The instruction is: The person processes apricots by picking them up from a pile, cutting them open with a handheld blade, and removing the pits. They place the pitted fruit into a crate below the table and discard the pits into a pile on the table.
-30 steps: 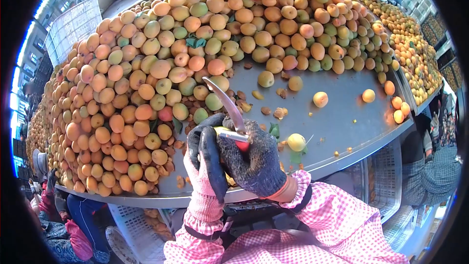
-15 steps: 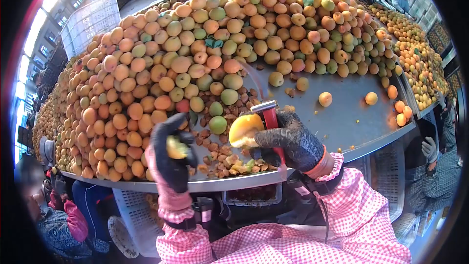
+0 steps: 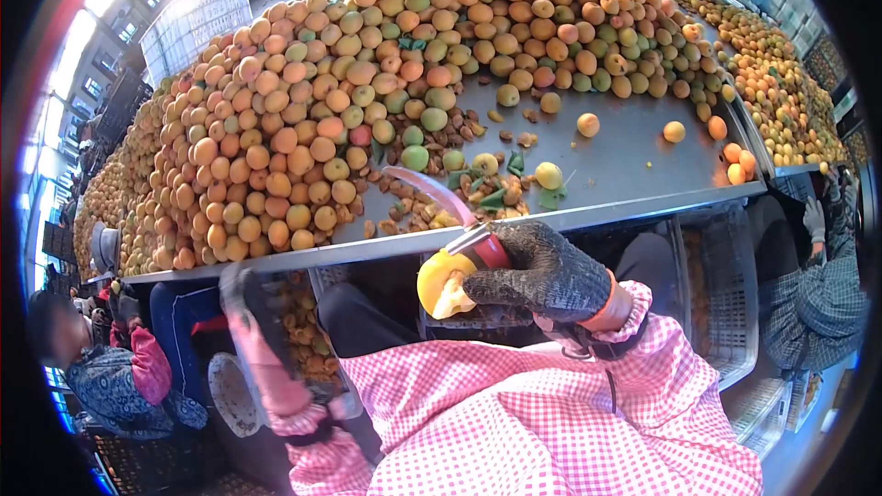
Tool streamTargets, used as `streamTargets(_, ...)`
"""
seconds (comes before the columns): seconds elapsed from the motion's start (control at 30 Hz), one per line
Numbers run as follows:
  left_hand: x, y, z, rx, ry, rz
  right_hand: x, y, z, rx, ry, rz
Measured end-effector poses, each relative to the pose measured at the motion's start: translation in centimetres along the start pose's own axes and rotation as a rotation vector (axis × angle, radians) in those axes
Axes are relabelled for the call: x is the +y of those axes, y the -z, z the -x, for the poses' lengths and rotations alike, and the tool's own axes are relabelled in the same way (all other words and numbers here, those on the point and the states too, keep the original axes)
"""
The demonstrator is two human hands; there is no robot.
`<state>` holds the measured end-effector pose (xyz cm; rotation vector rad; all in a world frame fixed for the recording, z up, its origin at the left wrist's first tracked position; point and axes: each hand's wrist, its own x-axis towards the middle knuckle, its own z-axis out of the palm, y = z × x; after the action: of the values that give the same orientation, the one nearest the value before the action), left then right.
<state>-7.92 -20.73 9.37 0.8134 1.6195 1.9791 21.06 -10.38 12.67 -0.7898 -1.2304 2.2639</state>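
Observation:
My right hand (image 3: 542,271), in a dark knit glove, is closed around a knife (image 3: 476,231) with a red handle and a curved blade pointing up and left. Its thumb presses a cut apricot (image 3: 441,283), whose pale flesh shows, beside the handle. My left hand (image 3: 243,298), also gloved, is smeared by motion at the lower left, beside a crate with apricot pieces (image 3: 310,335). Just beyond the knife, apricot scraps (image 3: 413,211), green leaves and a few whole apricots lie on the metal table (image 3: 606,147).
A big heap of apricots (image 3: 303,101) covers the table's left and back. Its raised front edge (image 3: 606,213) runs across before me. White crates (image 3: 721,303) stand below at the right. One person (image 3: 119,367) sits at the left, another (image 3: 818,285) at the right.
My left hand has swung down and left from over the table, where it held a piece of apricot. My right hand has come nearer me with knife and fruit; the view has shifted downward.

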Motion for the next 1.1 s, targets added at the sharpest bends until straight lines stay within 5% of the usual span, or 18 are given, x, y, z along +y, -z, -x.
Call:
streamTargets(0.07,2.4,-4.1,3.7,-0.642,0.697,0.372,0.1,-0.4,0.7,-0.088,0.001,0.026)
streamTargets(0.17,1.1,-9.3,8.9,-0.544,0.773,0.538,1.2,-0.7,1.9,0.032,0.428,0.824)
streamTargets(0.2,0.4,-10.0,9.9,-0.496,0.817,0.62,3.0,-1.2,1.7,0.183,0.471,0.521)
streamTargets(0.23,-1.6,-9.5,10.5,-0.595,0.746,0.735,3.2,-0.6,2.7,0.366,0.465,0.828)
streamTargets(0.27,-2.1,-9.4,8.9,-0.918,0.899,0.788,2.4,-0.4,3.9,0.552,0.448,1.136)
streamTargets(0.3,-2.3,-9.7,9.3,-0.805,0.954,0.825,2.2,-0.3,5.1,0.566,0.443,1.141)
streamTargets(0.33,-2.2,-10.0,9.8,-0.685,1.003,0.858,2.0,-0.3,6.3,0.495,0.358,0.786)
streamTargets(0.4,-2.5,-10.0,10.7,-0.606,0.955,0.852,2.2,-0.3,8.8,0.301,0.148,0.142)
streamTargets(0.47,-3.8,-9.6,11.8,-0.594,-0.416,-0.377,3.1,-0.4,10.0,0.173,0.183,0.227)
streamTargets(0.5,-1.2,-10.0,12.1,-0.586,-0.462,-0.462,4.8,-0.5,9.5,0.227,0.429,0.506)
streamTargets(0.53,-1.2,-10.4,12.1,-0.587,-0.466,-0.463,5.3,-0.7,9.8,0.228,0.433,0.505)
streamTargets(0.6,-1.3,-11.1,12.0,-0.556,0.696,0.684,5.2,-1.2,10.3,0.284,0.344,0.615)
streamTargets(0.63,-0.8,-11.5,11.8,-0.554,0.826,0.826,5.1,-1.4,10.3,0.289,0.32,0.594)
streamTargets(0.83,0.2,-12.1,12.4,-0.587,0.578,0.604,4.9,-0.5,9.2,0.312,0.422,0.803)
streamTargets(1.03,2.8,-13.1,13.0,-0.676,0.003,0.093,3.9,-0.4,9.0,0.28,0.356,0.718)
streamTargets(1.07,3.1,-13.5,13.0,-0.665,0.044,0.137,3.7,-0.4,8.9,0.251,0.363,0.676)
streamTargets(1.1,2.6,-13.0,12.0,-0.718,0.454,0.638,3.5,-0.6,8.8,0.248,0.366,0.679)
